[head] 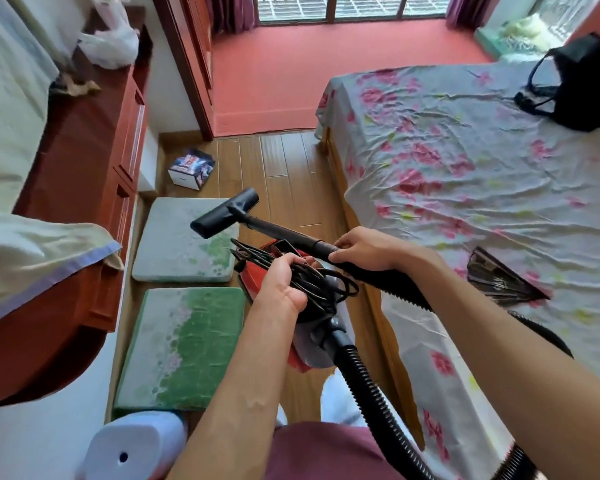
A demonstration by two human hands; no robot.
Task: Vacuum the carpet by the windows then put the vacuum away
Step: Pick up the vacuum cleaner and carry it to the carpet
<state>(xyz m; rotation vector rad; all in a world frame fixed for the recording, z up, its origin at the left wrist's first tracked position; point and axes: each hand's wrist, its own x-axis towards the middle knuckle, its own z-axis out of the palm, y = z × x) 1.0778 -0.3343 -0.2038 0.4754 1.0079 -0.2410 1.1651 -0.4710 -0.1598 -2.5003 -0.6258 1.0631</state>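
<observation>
We hold the vacuum (250,277) up, apparently clear of the wooden floor (291,174). Our left grip (286,284) curls round its bundled cord (323,289), and our right grip (368,249) wraps round the tube (284,233) just beside it. The tube's long axis runs from the right grip forward and left to the brush head (224,213). The carpet (326,71) by the windows (361,6) lies straight ahead, well apart, so we judge the head should lead.

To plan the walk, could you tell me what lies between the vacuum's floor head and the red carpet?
In the head view, only bare wooden floor lies between the floor head and the red carpet; a small box sits off left.
</observation>
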